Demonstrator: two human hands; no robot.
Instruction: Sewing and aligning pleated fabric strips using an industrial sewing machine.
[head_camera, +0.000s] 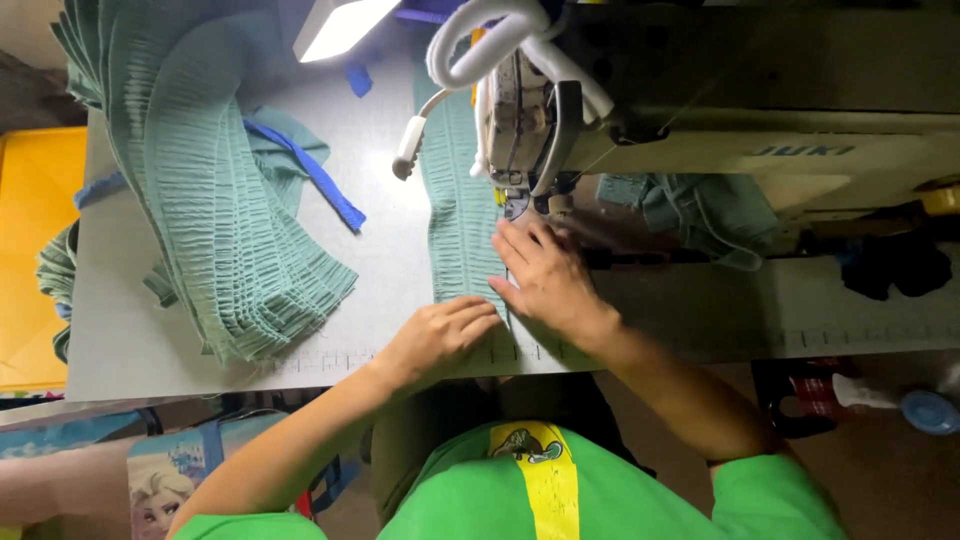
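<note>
Head view. Pale green ruched fabric strip (460, 215), narrow and crinkled, running from the far edge of the grey sewing table (390, 130) toward the near edge, passing under the presser foot (515, 205) of the cream industrial sewing machine (720, 110). Right hand (545, 275) laid flat on the strip just in front of the foot, fingers stretched out and slightly spread, pressing the cloth down rather than gripping it. Left hand (440, 335) close beside it near the table's front edge, fingers curled under, knuckles up, pinching or bunching the near end of the same strip; exact hold hidden beneath the knuckles.

On progress, judged from the layout: most of this strip's visible length already beyond the needle, only a short stretch left between foot and left hand, so apparently close to the end of this seam. Thick fanned stack of the same green gathered fabric (220, 190) heaped toward the left edge of the table, with a blue ribbon-like band (315, 175) across it; finished or waiting, cannot tell. More green cloth (700, 210) bunched behind the machine arm on the right. Bright white lamp (340, 25) at the far edge. Yellow sheet (35, 250) off the left side, below table level.
</note>
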